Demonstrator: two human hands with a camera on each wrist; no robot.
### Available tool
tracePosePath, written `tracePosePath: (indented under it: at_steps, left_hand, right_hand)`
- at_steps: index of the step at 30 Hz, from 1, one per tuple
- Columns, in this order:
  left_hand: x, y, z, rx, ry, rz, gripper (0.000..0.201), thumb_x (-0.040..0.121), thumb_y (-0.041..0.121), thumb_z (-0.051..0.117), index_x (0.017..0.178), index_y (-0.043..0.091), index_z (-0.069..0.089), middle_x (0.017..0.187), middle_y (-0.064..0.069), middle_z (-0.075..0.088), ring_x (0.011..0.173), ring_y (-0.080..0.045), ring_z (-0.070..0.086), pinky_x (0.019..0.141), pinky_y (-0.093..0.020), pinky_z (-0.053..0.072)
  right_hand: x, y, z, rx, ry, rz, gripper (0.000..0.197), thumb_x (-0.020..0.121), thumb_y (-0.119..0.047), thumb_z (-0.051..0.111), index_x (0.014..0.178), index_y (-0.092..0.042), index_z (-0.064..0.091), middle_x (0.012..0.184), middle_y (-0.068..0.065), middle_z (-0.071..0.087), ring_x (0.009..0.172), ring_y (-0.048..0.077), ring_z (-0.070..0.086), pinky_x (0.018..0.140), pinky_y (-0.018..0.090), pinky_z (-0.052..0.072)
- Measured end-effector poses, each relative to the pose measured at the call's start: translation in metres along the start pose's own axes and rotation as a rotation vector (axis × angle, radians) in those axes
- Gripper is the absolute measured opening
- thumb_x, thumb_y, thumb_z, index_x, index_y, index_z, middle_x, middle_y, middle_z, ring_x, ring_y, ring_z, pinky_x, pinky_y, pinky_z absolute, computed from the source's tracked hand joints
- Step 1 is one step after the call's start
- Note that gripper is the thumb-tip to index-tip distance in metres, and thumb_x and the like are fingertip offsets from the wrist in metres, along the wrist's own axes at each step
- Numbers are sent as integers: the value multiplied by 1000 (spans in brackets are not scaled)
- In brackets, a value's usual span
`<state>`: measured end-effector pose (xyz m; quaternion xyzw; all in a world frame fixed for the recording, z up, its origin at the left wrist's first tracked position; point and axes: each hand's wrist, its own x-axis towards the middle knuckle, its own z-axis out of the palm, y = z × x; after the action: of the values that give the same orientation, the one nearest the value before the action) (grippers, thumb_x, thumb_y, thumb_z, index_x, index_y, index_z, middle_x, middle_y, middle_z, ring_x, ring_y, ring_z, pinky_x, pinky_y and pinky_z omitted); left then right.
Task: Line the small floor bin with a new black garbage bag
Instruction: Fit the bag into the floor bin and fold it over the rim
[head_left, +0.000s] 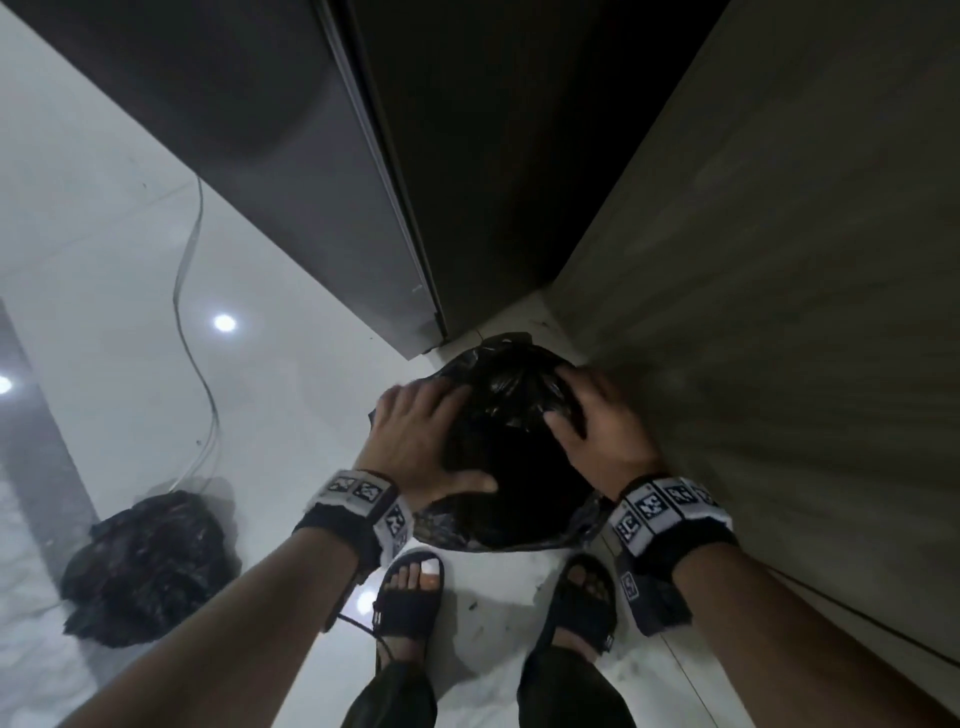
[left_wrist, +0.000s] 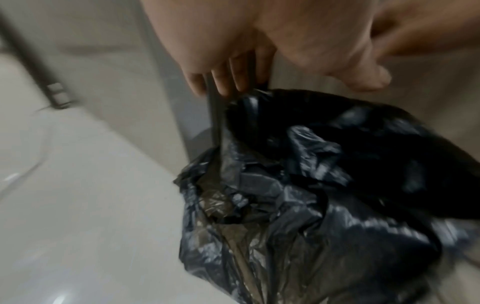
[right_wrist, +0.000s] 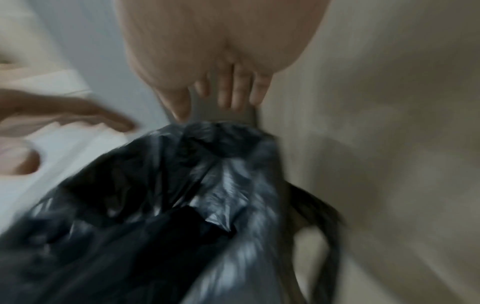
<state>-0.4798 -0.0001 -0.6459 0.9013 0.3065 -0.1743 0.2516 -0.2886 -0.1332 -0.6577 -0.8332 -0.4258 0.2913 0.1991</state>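
- Where the dark appliance (head_left: 322, 171) and the beige wall (head_left: 779, 260) meet in a corner, the small floor bin stands on the white floor (head_left: 291, 395), its body almost wholly hidden under the black garbage bag (head_left: 511, 467) draped over it (only a dim brownish shape shows through the film in the left wrist view).
- The left hand (head_left: 423, 441) lies on the bag's left side with its fingers spread and only lightly bent, thumb reaching toward the dark opening; it presses the plastic and pinches nothing.
- The right hand (head_left: 589, 426) rests on the right side, fingers splayed over the crinkled rim nearest the wall, likewise flat and unclenched.
- Loose bag edge hangs down the outside at the left and near sides, ruffled and uneven.
- Room is tight: the wall runs just beside the right hand, and the appliance's corner edge stands near the bin's far side.
- Open floor lies to the left, where a second, filled black bag (head_left: 148, 566) sits well apart beside a thin cable (head_left: 192, 312).
- Two sandalled feet (head_left: 410, 597) stand just short of the bin.
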Motion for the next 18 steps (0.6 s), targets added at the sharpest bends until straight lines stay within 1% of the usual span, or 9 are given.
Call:
tracePosePath:
  at_steps: [2, 4, 7, 8, 9, 11, 13, 15, 18]
  left_hand:
    - [-8, -12, -5, -206, 36, -200, 96, 63, 69, 65, 142, 33, 24, 137, -7, 39, 126, -32, 40, 104, -47, 39]
    - [-14, -19, -7, -300, -32, -312, 98, 63, 54, 75, 142, 39, 19, 133, -6, 40, 123, -32, 44, 99, -47, 45]
    - [-21, -19, -6, -296, -157, -322, 117, 55, 47, 82, 144, 46, 5, 143, -1, 42, 126, -31, 48, 99, -46, 46]
    - [-21, -18, -5, -249, -182, -321, 122, 55, 47, 82, 144, 47, -2, 144, 1, 45, 124, -31, 52, 97, -43, 48]
    - [-22, -16, -3, -193, -206, -321, 126, 55, 47, 82, 143, 48, -8, 142, 1, 50, 119, -31, 56, 92, -40, 49]
    - [-23, -12, 0, -151, -248, -311, 135, 54, 43, 84, 139, 49, -20, 134, -2, 58, 107, -34, 63, 82, -39, 51]
    - [-24, -8, 5, -178, -270, -285, 144, 50, 37, 86, 137, 46, -28, 140, -5, 51, 105, -37, 63, 79, -42, 54]
    - [-23, -5, 7, -176, -277, -259, 147, 51, 35, 86, 139, 38, -31, 152, -8, 34, 115, -39, 58, 86, -48, 54]
    - [-12, -7, 5, -156, -249, -239, 144, 55, 34, 87, 143, 30, -27, 153, -11, 30, 124, -39, 51, 95, -50, 50]
  right_hand:
    - [-13, 11, -9, 112, 21, 197, 68, 83, -33, 65, 142, -27, 32, 142, 11, 45, 129, 31, 44, 106, 43, 40]
    - [-22, 23, -12, 171, -45, 347, 90, 75, -32, 76, 147, -31, 23, 151, 11, 32, 138, 30, 32, 112, 43, 34]
    - [-27, 35, -6, 280, -235, 347, 119, 54, -43, 85, 148, -42, 11, 155, 1, 25, 143, 23, 26, 114, 48, 30]
    - [-27, 38, -3, 299, -290, 337, 125, 49, -44, 85, 146, -47, 7, 155, -2, 26, 143, 22, 27, 114, 49, 31]
    - [-27, 41, 0, 294, -325, 332, 129, 47, -40, 87, 145, -51, 4, 153, -4, 26, 142, 23, 28, 113, 49, 32]
    - [-29, 39, 1, 247, -356, 345, 138, 48, -21, 90, 145, -51, -3, 152, -4, 22, 140, 26, 29, 112, 41, 32]
    - [-35, 36, 4, 199, -372, 376, 141, 55, -5, 87, 147, -42, -13, 152, -2, 14, 139, 26, 25, 104, 29, 29]
    - [-41, 24, 6, 174, -352, 413, 137, 62, 2, 81, 147, -36, -19, 148, -2, 8, 139, 27, 23, 104, 28, 30]
    - [-41, 20, 9, 186, -252, 457, 134, 64, 7, 78, 148, -34, -18, 141, -1, 10, 136, 29, 28, 104, 30, 35]
